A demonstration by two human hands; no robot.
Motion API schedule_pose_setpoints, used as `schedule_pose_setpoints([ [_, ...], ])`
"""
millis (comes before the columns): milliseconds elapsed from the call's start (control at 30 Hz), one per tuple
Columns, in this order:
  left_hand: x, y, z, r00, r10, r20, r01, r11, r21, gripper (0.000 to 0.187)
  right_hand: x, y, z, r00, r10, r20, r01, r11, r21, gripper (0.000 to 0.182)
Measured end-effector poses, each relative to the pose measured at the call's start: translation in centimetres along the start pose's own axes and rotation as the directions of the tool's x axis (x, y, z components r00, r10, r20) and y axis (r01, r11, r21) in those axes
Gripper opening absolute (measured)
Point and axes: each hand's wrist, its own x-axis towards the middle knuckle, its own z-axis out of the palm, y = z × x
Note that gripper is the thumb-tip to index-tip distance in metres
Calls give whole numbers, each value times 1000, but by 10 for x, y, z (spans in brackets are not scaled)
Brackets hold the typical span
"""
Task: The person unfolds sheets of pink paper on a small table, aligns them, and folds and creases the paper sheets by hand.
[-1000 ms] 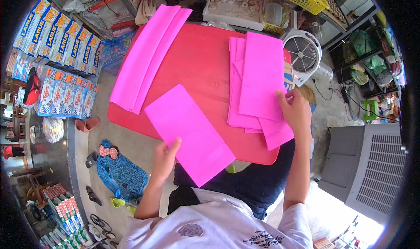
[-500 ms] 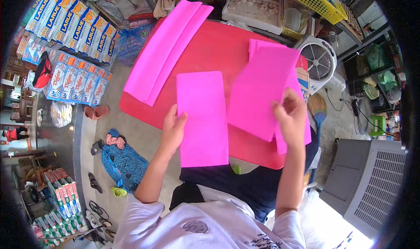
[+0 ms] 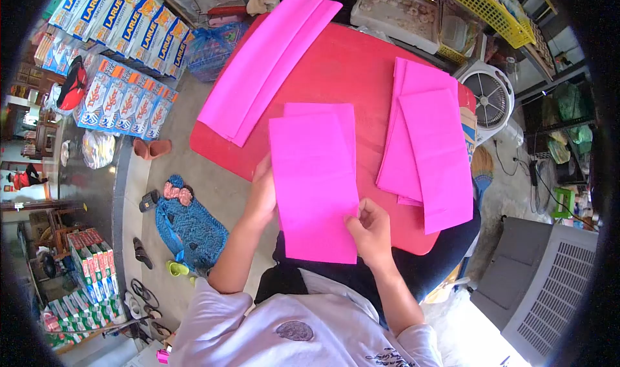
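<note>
Overlapping in hands [image 3: 372, 233]: pink sheets [image 3: 313, 193], earlier apart, perhaps more than two.

Overlapping flat pink sheets [image 3: 314, 186] in the hands [image 3: 371, 233].

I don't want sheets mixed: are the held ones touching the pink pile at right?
Apart: the head view shows red table between the held pink sheets and the pile at right.

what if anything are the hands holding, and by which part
Overlapping pink sheets: left hand at the left edge, right hand at the lower right edge.
</note>
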Motion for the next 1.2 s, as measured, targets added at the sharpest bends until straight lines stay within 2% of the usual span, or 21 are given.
schedule_pose_setpoints([
  [133,12,-24,-7,993,112,-42,-111,993,34,50,-5,14,2,988,-51,-145,65,994,89,15],
  [200,17,-39,-9,989,121,-88,-110,987,115,48,-5,7,9,996,-12,-88,12,1000,3,12],
  [233,12,-27,-1,990,139,-35,-132,980,148,46,-4,-3,13,998,10,-58,-13,999,-41,11],
  [267,4,-13,8,988,154,17,-155,972,179,45,-4,-20,15,983,184,14,-184,983,-18,8],
  [300,-2,-4,14,983,168,69,-179,962,208,43,-2,-18,14,990,138,3,-137,988,-67,8],
  [367,2,-8,9,983,164,77,-178,954,239,38,4,-12,10,999,36,-9,-37,985,-170,11],
  [467,2,-8,9,981,176,84,-192,950,246,33,9,-27,0,990,141,16,-127,933,-336,16],
  [567,2,-10,12,971,226,81,-240,937,254,32,12,-42,-3,990,144,0,-127,872,-473,19],
  [600,2,-12,12,966,247,80,-259,930,260,31,12,-39,-6,995,97,7,-80,863,-499,20],
  [667,3,-13,13,968,241,64,-250,929,272,31,14,-29,-12,1000,5,29,12,836,-548,23],
  [867,6,-17,13,971,234,58,-240,922,305,31,13,-31,-17,999,14,48,16,826,-563,30],
  [1067,3,-18,14,960,277,49,-277,905,323,30,1,-50,-16,994,58,90,27,675,-738,34],
  [1167,0,-14,14,924,378,50,-375,879,293,24,-2,-62,-11,997,-59,-42,6,647,-762,43],
  [1200,-4,-11,16,906,421,52,-418,865,277,21,-1,-60,-11,989,-137,-62,47,676,-736,45],
])
